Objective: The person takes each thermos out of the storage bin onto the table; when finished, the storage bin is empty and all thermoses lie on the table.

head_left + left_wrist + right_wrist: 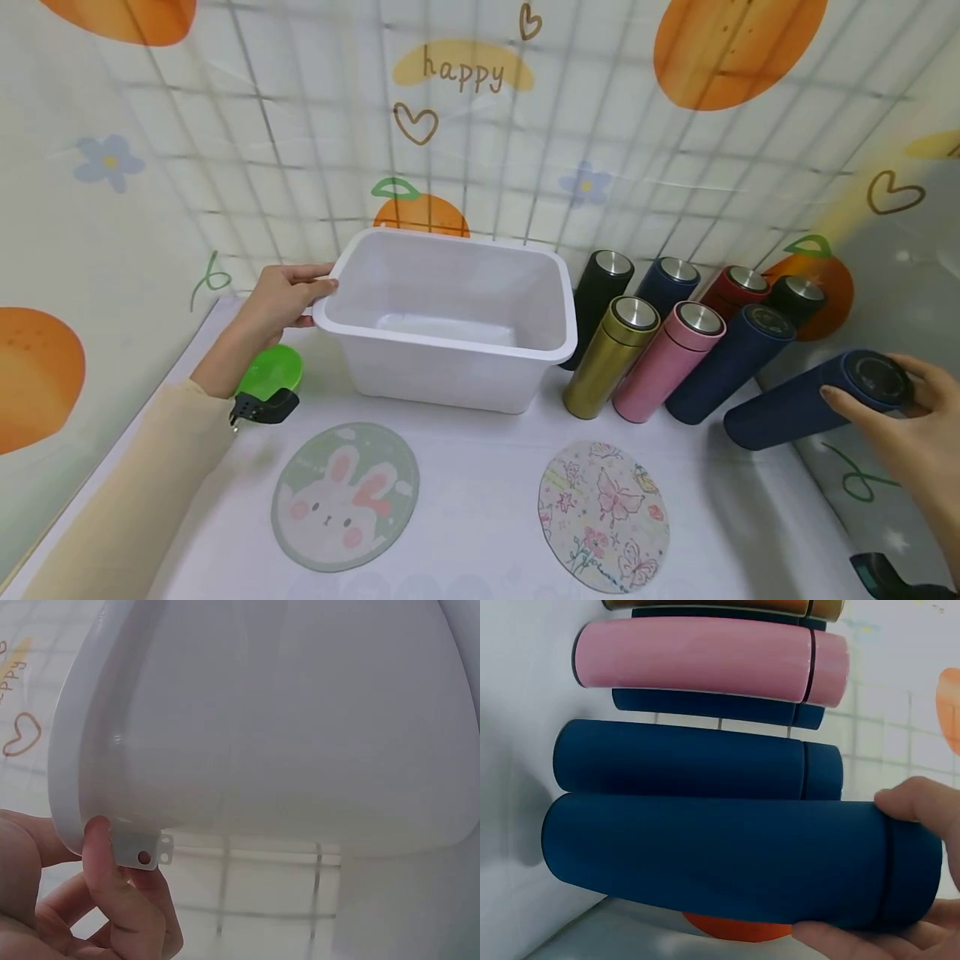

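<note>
A white plastic bin stands at the middle back of the table, and nothing lies inside it. My left hand grips its rim at the left end; the left wrist view shows thumb and fingers pinching the bin's edge beside a small tab with a hole. At the far right, my right hand holds a dark blue thermos around its lid end, tilted. In the right wrist view the held thermos lies close beside another blue thermos.
Several thermoses stand right of the bin, among them a gold one and a pink one. A green bowl is under my left wrist. A rabbit mat and a butterfly mat lie in front.
</note>
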A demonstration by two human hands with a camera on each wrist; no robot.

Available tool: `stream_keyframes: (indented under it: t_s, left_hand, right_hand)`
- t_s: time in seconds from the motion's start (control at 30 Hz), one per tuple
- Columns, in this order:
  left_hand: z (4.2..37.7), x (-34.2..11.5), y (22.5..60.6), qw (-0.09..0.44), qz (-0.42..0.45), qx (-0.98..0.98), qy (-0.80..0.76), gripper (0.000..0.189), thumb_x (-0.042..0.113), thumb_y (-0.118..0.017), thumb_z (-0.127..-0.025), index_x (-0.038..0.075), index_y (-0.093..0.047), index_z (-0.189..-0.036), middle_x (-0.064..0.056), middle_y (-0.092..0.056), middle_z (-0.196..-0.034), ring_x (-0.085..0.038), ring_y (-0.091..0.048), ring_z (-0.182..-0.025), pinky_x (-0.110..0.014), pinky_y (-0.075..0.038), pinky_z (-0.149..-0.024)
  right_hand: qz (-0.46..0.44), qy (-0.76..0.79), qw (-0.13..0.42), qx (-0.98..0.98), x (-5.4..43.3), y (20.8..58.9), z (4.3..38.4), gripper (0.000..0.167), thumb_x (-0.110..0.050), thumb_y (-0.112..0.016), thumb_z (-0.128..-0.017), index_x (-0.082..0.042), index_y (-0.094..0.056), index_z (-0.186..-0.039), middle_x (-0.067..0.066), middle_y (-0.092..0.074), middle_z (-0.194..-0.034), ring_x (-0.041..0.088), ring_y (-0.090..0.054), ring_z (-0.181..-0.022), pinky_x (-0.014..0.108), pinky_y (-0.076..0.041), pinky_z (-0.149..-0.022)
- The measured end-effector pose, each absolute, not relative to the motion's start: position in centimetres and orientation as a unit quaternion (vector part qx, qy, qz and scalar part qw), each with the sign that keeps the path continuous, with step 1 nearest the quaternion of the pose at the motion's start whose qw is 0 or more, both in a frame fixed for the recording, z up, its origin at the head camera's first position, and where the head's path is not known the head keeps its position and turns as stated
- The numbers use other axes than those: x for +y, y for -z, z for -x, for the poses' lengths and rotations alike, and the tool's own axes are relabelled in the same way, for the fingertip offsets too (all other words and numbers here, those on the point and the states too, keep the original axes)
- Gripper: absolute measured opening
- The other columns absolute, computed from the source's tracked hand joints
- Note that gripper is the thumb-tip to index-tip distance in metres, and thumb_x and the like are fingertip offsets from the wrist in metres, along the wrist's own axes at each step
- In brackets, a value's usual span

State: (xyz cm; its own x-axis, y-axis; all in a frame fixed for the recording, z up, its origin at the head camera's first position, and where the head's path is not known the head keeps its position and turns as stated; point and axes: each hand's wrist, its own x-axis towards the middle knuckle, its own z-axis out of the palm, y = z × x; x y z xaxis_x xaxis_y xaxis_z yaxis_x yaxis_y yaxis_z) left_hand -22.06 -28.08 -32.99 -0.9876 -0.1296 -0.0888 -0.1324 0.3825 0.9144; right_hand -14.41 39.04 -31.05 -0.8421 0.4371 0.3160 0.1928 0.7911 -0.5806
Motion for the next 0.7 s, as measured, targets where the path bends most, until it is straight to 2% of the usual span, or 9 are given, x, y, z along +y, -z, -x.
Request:
stream_keyframes:
  t_s: [0.03,0.1,0.2,0.4,0.47,0.53,0.6,0.67,0.7]
  left_hand:
    - [22.1,-28.1,33.0,0.002,0.077,0.832,-0.55,0.053,0.031,-0.065,-0.099,0.012,-0.053,-0.147,-0.019,-0.061,-0.129,-0.011,-0.065,-0.081,-0.026,-0.058,-0.066]
    - [22.1,-28.1,33.0,0.004,0.077,0.831,-0.552,0.052,0.03,-0.065,-0.099,0.013,-0.053,-0.147,-0.02,-0.06,-0.131,-0.011,-0.065,-0.082,-0.026,-0.058,-0.066]
    - [22.1,-28.0,32.9,0.004,0.08,0.83,-0.552,0.052,0.03,-0.065,-0.099,0.013,-0.053,-0.147,-0.019,-0.059,-0.131,-0.009,-0.064,-0.081,-0.025,-0.058,-0.065]
    - [22.0,-27.9,32.8,0.004,0.083,0.83,-0.552,0.052,0.031,-0.065,-0.098,0.013,-0.054,-0.146,-0.018,-0.06,-0.13,-0.009,-0.064,-0.08,-0.024,-0.057,-0.065]
    - [22.0,-27.9,32.8,0.005,0.083,0.83,-0.551,0.052,0.031,-0.065,-0.099,0.013,-0.054,-0.146,-0.018,-0.059,-0.13,-0.009,-0.064,-0.081,-0.025,-0.057,-0.066]
    - [22.0,-27.8,32.8,0.006,0.083,0.831,-0.549,0.052,0.031,-0.064,-0.099,0.014,-0.053,-0.147,-0.018,-0.059,-0.131,-0.009,-0.063,-0.082,-0.025,-0.057,-0.067]
    - [22.0,-27.8,32.8,0.006,0.083,0.833,-0.547,0.052,0.032,-0.064,-0.099,0.014,-0.053,-0.147,-0.018,-0.059,-0.131,-0.009,-0.063,-0.082,-0.025,-0.057,-0.067]
    - [22.0,-27.8,32.8,0.006,0.084,0.833,-0.546,0.052,0.032,-0.064,-0.099,0.014,-0.053,-0.147,-0.018,-0.059,-0.131,-0.01,-0.064,-0.081,-0.024,-0.057,-0.067]
    - [22.0,-27.8,32.8,0.005,0.084,0.834,-0.546,0.052,0.032,-0.064,-0.099,0.014,-0.053,-0.147,-0.019,-0.059,-0.13,-0.01,-0.064,-0.081,-0.024,-0.057,-0.066]
  right_hand:
    - [0.172,-0.274,0.222,-0.92,39.1,31.1,14.6,0.073,-0.018,-0.074,-0.088,-0.002,-0.04,-0.151,0.034,-0.053,-0.13,-0.01,-0.03,-0.073,0.021,-0.031,-0.068]
    - [0.172,-0.268,0.219,-0.922,39.2,31.1,14.9,0.074,-0.019,-0.074,-0.089,-0.001,-0.038,-0.151,0.035,-0.052,-0.132,-0.008,-0.029,-0.073,0.022,-0.031,-0.067]
    - [0.157,-0.263,0.213,-0.928,39.4,31.1,15.5,0.076,-0.021,-0.074,-0.089,0.001,-0.036,-0.151,0.036,-0.051,-0.13,-0.007,-0.032,-0.068,0.016,-0.031,-0.058]
    - [0.141,-0.25,0.196,-0.938,40.1,31.3,16.6,0.077,-0.025,-0.074,-0.09,0.005,-0.036,-0.149,0.038,-0.052,-0.125,-0.009,-0.032,-0.065,0.013,-0.031,-0.052]
    - [0.142,-0.243,0.19,-0.941,40.2,31.2,16.9,0.078,-0.026,-0.075,-0.09,0.007,-0.036,-0.149,0.04,-0.052,-0.125,-0.006,-0.035,-0.066,0.013,-0.032,-0.05]
    - [0.146,-0.236,0.183,-0.943,40.2,31.2,17.2,0.079,-0.026,-0.074,-0.09,0.008,-0.034,-0.149,0.042,-0.052,-0.125,0.007,-0.047,-0.069,0.015,-0.032,-0.049]
    - [0.155,-0.233,0.177,-0.944,40.1,31.2,17.5,0.08,-0.027,-0.073,-0.091,0.008,-0.033,-0.15,0.043,-0.05,-0.127,0.027,-0.057,-0.079,0.02,-0.035,-0.052]
    - [0.168,-0.23,0.168,-0.944,40.0,31.2,17.9,0.081,-0.029,-0.072,-0.092,0.008,-0.031,-0.151,0.044,-0.047,-0.13,0.047,-0.054,-0.095,0.026,-0.037,-0.055]
    - [0.173,-0.229,0.165,-0.944,39.9,31.2,18.1,0.082,-0.03,-0.072,-0.092,0.008,-0.03,-0.151,0.044,-0.046,-0.132,0.052,-0.052,-0.103,0.029,-0.038,-0.057]
